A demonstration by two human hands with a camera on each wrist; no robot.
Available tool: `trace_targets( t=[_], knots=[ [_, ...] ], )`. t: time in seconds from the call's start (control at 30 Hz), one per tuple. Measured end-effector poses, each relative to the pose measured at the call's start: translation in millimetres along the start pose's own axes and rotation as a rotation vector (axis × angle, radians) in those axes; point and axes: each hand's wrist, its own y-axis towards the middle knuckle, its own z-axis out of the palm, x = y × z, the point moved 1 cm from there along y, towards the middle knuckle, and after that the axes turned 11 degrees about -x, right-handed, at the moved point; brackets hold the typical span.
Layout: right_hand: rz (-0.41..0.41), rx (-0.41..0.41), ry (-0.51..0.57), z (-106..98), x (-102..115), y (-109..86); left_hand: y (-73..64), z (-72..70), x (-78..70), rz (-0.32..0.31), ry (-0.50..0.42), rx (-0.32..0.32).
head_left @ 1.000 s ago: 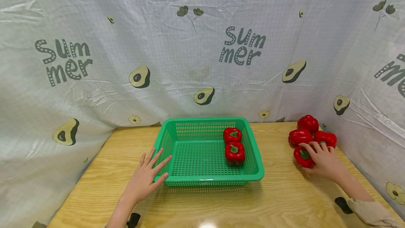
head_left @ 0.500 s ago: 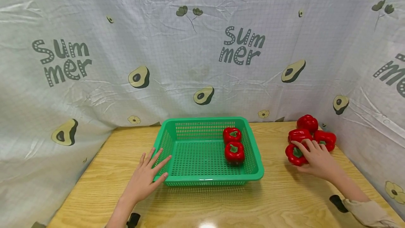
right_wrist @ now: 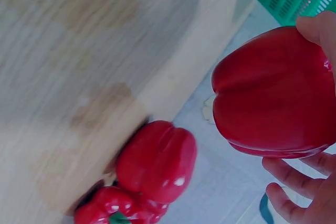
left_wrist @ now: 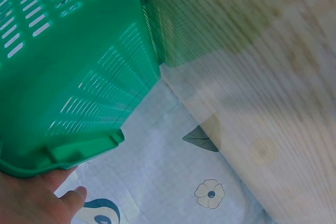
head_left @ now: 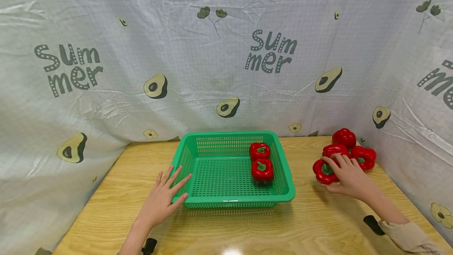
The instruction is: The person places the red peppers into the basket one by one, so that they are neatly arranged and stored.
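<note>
My right hand [head_left: 348, 179] grips a red bell pepper [head_left: 323, 172], thumb on its near side and fingers over its far side; the green stem faces up toward the head camera. In the right wrist view the held bell pepper [right_wrist: 275, 95] shows between thumb and fingers. Behind it lie three more red bell peppers [head_left: 344, 138] on the table. My left hand [head_left: 161, 202] rests with spread, straight fingers at the left rim of a green plastic basket [head_left: 226, 199]. Two red bell peppers [head_left: 262, 171] sit in the basket's right side, one behind the other.
The basket stands on a wooden table [head_left: 247, 231], near the back edge. A white printed cloth [head_left: 198, 89] hangs behind the table and along both sides. Bare wood lies between the basket and the pepper group.
My right hand has moved left with the bell pepper, drawing it away from the other peppers. My left hand and the basket have stayed in place.
</note>
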Motion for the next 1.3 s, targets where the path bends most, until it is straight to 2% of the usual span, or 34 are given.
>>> trace_targets(
  t=[0.23, 0.6, 0.83, 1.03, 1.3],
  knots=[
    [-0.021, -0.020, 0.038, 0.4, 6.4, 15.7, 0.5, -1.4, -0.9, -0.009, -0.003, 0.012],
    [-0.084, -0.051, 0.016, -5.3, 20.6, 46.1, 0.6, -2.8, -1.9, -0.017, -0.006, 0.024],
    [-0.102, -0.040, 0.027, -9.0, 31.5, 62.4, 0.8, -4.0, -2.7, -0.024, -0.008, 0.038],
    [-0.100, -0.019, 0.058, -13.7, 42.1, 77.2, 1.0, -2.5, -2.2, -0.011, -0.008, 0.014],
    [-0.159, -0.058, 0.083, -15.1, 53.6, 100.9, 0.2, -1.8, -0.9, -0.010, -0.006, 0.006]
  ],
)
